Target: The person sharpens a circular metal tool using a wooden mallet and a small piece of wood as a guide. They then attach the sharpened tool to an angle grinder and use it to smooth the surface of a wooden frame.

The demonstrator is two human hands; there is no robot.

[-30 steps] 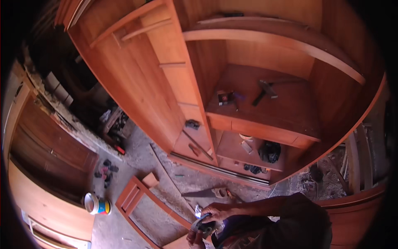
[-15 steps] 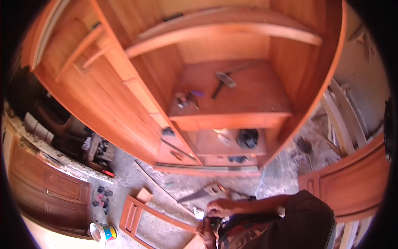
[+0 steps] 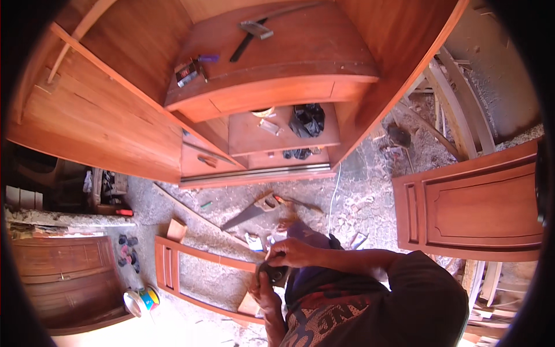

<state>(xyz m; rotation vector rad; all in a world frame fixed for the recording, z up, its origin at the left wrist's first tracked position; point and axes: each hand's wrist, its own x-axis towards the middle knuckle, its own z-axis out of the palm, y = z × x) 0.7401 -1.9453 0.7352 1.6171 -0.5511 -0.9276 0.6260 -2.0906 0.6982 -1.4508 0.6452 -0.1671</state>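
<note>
Close to my chest, my left hand (image 3: 266, 296) is wrapped round a small dark rounded object (image 3: 272, 274), whose kind I cannot make out. The fingers of my right hand (image 3: 287, 253) are bent and pressed together at that object's upper end; whether they grip it or a smaller piece is too small to tell. Below my hands, a reddish-brown wooden frame (image 3: 217, 258) lies on the floor. A handsaw (image 3: 250, 211) with a wooden handle rests on the floor between the frame and the cabinet.
A large wooden cabinet (image 3: 263, 92) stands ahead, with a hammer (image 3: 256, 30) on its shelf and a black plastic bag (image 3: 307, 120) lower down. A panelled door (image 3: 483, 203) is at right. Left are a paint bucket (image 3: 140, 302) and sandals (image 3: 128, 253). Wood shavings litter the floor.
The view has tilted down, so the cabinet sits higher and more floor shows. My hands stay together at the dark object, near my chest.
</note>
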